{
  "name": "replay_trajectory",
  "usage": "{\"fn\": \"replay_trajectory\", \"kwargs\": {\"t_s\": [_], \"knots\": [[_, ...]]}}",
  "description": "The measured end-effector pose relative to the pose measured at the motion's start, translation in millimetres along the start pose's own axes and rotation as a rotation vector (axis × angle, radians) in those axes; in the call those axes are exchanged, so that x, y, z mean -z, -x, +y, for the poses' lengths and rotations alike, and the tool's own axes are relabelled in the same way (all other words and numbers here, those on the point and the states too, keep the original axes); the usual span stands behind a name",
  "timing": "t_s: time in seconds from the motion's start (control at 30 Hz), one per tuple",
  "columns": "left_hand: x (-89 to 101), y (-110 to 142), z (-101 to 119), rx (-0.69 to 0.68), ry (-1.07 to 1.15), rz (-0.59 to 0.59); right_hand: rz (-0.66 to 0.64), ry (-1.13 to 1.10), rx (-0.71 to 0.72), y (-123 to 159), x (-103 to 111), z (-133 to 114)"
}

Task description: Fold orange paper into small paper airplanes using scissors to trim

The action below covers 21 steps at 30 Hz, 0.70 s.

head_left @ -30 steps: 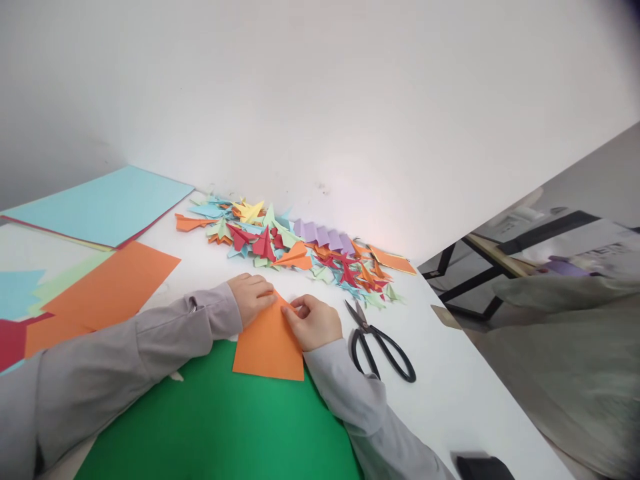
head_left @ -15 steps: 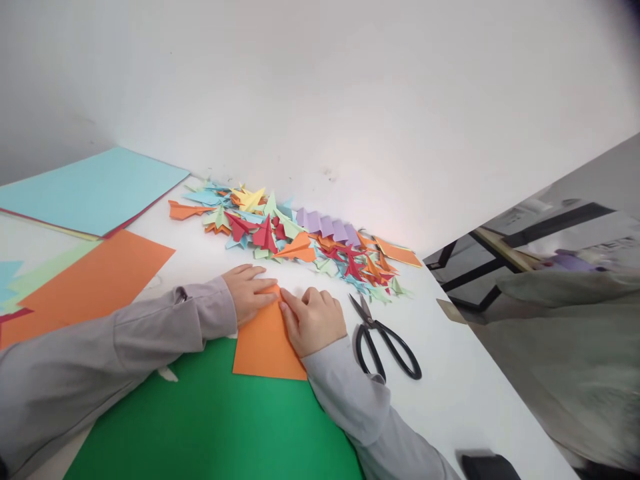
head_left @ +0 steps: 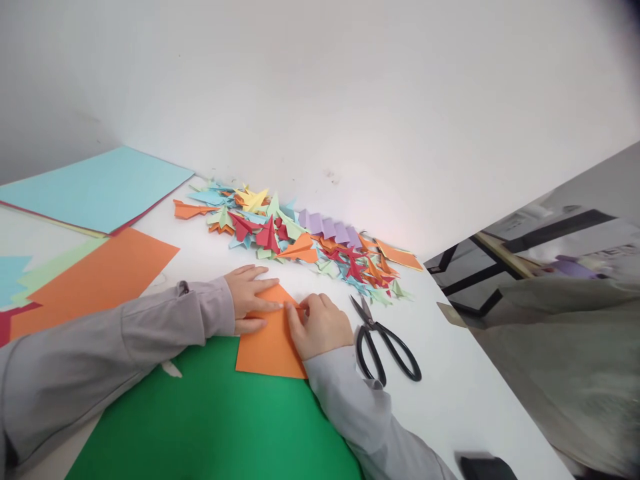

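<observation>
Nearest to me, a large green sheet (head_left: 215, 413) lies on the white worktop (head_left: 445, 393), and a black object (head_left: 487, 468) is cut by the lower edge of my view, so I cannot tell what it is. The orange paper (head_left: 270, 343) is at the middle, its lower part over the far edge of the green sheet. I see the left hand (head_left: 246, 298) flat on its upper left side, with the fingers spread wide. The right hand (head_left: 324, 328) is at its right edge; there the fingers are curled and narrow — thumb and forefinger pinch a little of the orange paper.

Just beside the right hand, I see black-handled scissors (head_left: 369, 325), lying with the blades slightly apart. On the left, a bigger orange sheet (head_left: 107, 277) rests behind the left sleeve (head_left: 150, 333). Farther, a long heap of small folded papers (head_left: 300, 248) in many colours lies near the wall (head_left: 300, 100) — a purple pleated strip (head_left: 329, 227) stands out in it. To its left lies a light blue sheet (head_left: 100, 190).
</observation>
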<state>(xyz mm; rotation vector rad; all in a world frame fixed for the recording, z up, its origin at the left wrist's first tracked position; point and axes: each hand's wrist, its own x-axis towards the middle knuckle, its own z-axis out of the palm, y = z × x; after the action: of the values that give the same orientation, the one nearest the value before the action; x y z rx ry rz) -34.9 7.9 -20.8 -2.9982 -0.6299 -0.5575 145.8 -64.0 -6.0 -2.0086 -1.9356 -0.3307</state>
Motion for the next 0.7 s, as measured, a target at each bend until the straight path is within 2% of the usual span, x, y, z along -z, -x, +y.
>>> {"fn": "replay_trajectory", "kwargs": {"t_s": [0.1,0.2,0.33,0.57,0.7], "knots": [[-0.9,0,0,0.007,0.012,0.004,-0.098,-0.163,-0.102,-6,-6,5],[-0.8,0,1,0.014,0.012,0.004,-0.148,-0.236,-0.165,-9,-9,7],[-1.9,-1,1,0.021,0.004,0.001,-0.084,-0.212,-0.153,-7,-9,4],[-1.4,-2,-2,-0.001,-0.017,0.0,0.235,0.038,0.302,2,-8,4],[3.6,-4,-1,-0.012,0.004,0.029,0.311,-0.027,0.489,5,-8,4]]}}
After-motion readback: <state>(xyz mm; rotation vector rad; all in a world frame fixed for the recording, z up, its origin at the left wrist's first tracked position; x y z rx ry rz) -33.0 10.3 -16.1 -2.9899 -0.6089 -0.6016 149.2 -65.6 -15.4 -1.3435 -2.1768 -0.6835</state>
